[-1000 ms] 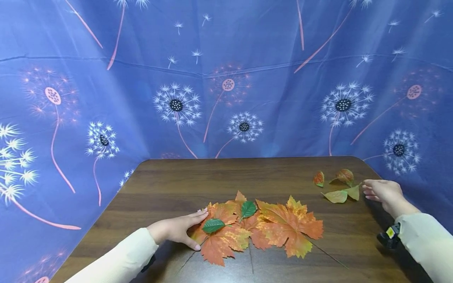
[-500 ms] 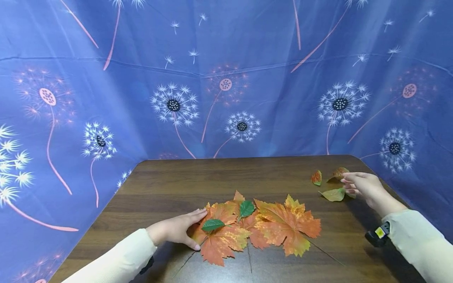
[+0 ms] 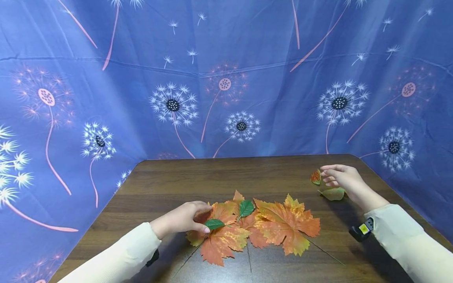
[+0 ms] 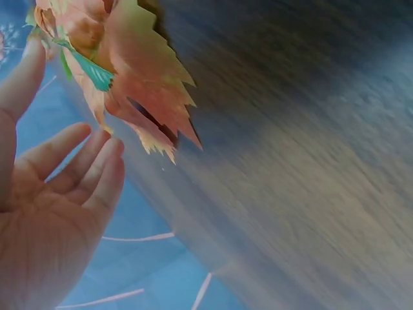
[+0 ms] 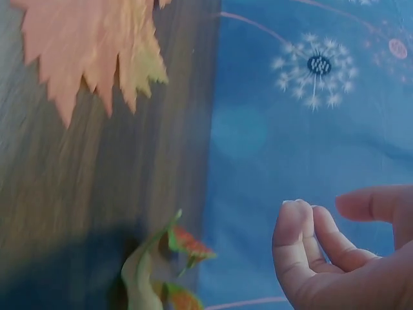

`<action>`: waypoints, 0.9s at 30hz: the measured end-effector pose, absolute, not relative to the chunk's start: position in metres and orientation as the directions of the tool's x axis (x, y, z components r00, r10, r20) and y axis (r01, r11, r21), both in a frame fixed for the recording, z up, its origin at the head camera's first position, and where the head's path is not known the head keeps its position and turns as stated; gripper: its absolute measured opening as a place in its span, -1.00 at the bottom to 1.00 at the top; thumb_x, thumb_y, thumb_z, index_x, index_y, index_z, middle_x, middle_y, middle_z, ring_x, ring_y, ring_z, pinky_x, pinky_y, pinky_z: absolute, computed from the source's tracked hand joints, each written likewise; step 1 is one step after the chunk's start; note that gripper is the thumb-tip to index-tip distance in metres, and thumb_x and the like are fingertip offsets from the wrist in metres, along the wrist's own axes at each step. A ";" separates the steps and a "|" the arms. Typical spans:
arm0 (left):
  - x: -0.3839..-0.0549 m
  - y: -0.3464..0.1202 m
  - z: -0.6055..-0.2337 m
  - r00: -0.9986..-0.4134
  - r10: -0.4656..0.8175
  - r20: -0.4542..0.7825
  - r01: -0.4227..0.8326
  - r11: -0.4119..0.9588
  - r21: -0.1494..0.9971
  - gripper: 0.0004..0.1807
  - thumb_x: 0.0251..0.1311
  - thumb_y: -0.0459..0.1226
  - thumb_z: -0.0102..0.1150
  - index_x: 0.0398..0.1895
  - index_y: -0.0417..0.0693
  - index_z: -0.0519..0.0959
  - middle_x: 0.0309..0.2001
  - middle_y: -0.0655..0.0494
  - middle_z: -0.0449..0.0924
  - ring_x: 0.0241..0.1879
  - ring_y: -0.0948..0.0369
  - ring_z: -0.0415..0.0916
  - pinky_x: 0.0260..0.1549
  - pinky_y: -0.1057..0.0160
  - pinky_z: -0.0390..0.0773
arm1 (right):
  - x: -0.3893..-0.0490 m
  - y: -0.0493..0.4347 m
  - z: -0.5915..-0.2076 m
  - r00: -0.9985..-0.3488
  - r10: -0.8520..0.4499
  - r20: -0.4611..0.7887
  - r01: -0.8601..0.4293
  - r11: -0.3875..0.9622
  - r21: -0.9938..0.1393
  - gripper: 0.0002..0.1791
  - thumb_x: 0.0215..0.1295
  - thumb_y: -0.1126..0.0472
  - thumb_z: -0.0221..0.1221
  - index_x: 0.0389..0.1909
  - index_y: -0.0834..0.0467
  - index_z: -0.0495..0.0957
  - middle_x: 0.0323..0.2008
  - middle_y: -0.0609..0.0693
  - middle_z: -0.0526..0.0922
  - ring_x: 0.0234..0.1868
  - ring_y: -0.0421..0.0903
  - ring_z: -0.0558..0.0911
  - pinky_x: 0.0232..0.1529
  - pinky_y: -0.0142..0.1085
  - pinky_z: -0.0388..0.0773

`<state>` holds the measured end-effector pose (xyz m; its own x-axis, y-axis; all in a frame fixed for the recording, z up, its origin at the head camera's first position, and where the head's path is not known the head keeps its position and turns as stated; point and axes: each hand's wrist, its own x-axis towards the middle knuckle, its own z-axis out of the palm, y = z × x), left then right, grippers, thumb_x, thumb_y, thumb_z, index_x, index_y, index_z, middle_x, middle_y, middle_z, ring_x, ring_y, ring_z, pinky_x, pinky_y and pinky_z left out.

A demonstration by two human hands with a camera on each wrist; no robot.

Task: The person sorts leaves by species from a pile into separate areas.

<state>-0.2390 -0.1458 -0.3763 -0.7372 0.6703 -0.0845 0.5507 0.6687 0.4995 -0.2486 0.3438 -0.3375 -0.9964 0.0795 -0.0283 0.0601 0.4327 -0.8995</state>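
Two large orange-yellow maple leaves, a left one [image 3: 226,239] and a right one [image 3: 286,226], lie on the table with smaller orange leaf parts between them. A green leaf [image 3: 214,224] rests on the left maple leaf, and another green leaf [image 3: 246,208] lies further right. My left hand [image 3: 184,218] hovers at the left maple leaf's edge, thumb and fingers apart; in the left wrist view its palm [image 4: 55,226] holds nothing. My right hand [image 3: 345,181] reaches over the small leaves, its loosely bent fingers right beside a red-green leaf [image 3: 316,177]. A dull green leaf [image 3: 333,193] lies below it.
The brown wooden table [image 3: 198,177] has a rounded far edge against a blue dandelion-print cloth [image 3: 283,98]. Thin dark stems [image 3: 323,248] run from the maple leaves toward the near side. Each wrist wears a small black device [image 3: 361,228].
My right hand has swept left from the table's right side, over the small leaves, covering some of them. My left hand has lifted from the maple leaf's edge and shifted slightly right.
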 end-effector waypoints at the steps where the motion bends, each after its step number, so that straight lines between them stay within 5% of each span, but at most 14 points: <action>1: -0.240 -0.144 -0.377 -0.744 0.665 -0.070 0.550 0.668 0.500 -0.26 0.10 -0.06 0.37 0.30 -0.22 0.42 0.29 -0.15 0.42 0.31 -0.10 0.33 0.22 -0.13 0.36 | -0.249 0.340 -0.337 -0.997 0.073 -0.024 0.054 0.435 -0.899 -0.42 0.49 0.11 -0.05 0.31 0.48 0.23 -0.40 -0.38 0.58 -0.39 -0.36 0.62 -0.27 -0.36 0.64; 11: -0.244 -0.136 -0.379 -0.746 0.664 0.043 0.589 0.630 0.506 -0.54 0.00 -0.18 0.46 -0.05 -0.22 0.63 -0.20 0.03 0.60 -0.23 0.12 0.52 -0.21 0.19 0.57 | -0.258 0.302 -0.326 -0.999 -0.044 -0.001 -0.018 0.424 -0.905 -0.50 0.51 0.16 -0.06 0.27 0.45 0.30 -0.36 -0.31 0.63 -0.33 -0.36 0.64 -0.25 -0.42 0.62; 16: -0.245 -0.133 -0.380 -0.762 0.645 0.050 0.550 0.605 0.575 -0.71 -0.03 -0.29 0.48 -0.24 -0.22 0.64 -0.35 0.02 0.63 -0.36 0.21 0.53 -0.34 0.32 0.55 | -0.264 0.281 -0.323 -0.991 -0.131 0.041 -0.090 0.394 -0.915 -0.52 0.45 0.22 0.03 0.22 0.50 0.33 -0.27 -0.20 0.68 -0.28 -0.35 0.66 -0.19 -0.42 0.63; 22: -0.245 -0.129 -0.382 -0.797 0.601 0.053 0.503 0.613 0.609 -0.78 -0.10 -0.38 0.49 -0.40 -0.23 0.62 -0.49 0.10 0.61 -0.46 0.31 0.49 -0.46 0.42 0.49 | -0.270 0.258 -0.326 -0.975 -0.218 0.051 -0.140 0.416 -0.899 -0.53 0.40 0.24 0.10 0.18 0.50 0.39 -0.04 0.18 0.68 -0.24 -0.35 0.66 -0.13 -0.37 0.63; 27: -0.243 -0.128 -0.385 -0.808 0.587 0.055 0.499 0.631 0.593 -0.82 -0.11 -0.41 0.49 -0.50 -0.20 0.61 -0.57 0.17 0.56 -0.52 0.34 0.45 -0.52 0.43 0.45 | -0.274 0.241 -0.328 -0.962 -0.273 0.028 -0.150 0.436 -0.887 -0.57 0.38 0.21 0.14 0.13 0.44 0.46 0.02 0.24 0.65 -0.21 -0.30 0.67 -0.11 -0.34 0.63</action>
<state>-0.2435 -0.1279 -0.3845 -0.8075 0.5873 0.0545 0.4993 0.6314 0.5933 -0.2737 0.2409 -0.3284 -0.9617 -0.2726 0.0282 -0.1497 0.4364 -0.8872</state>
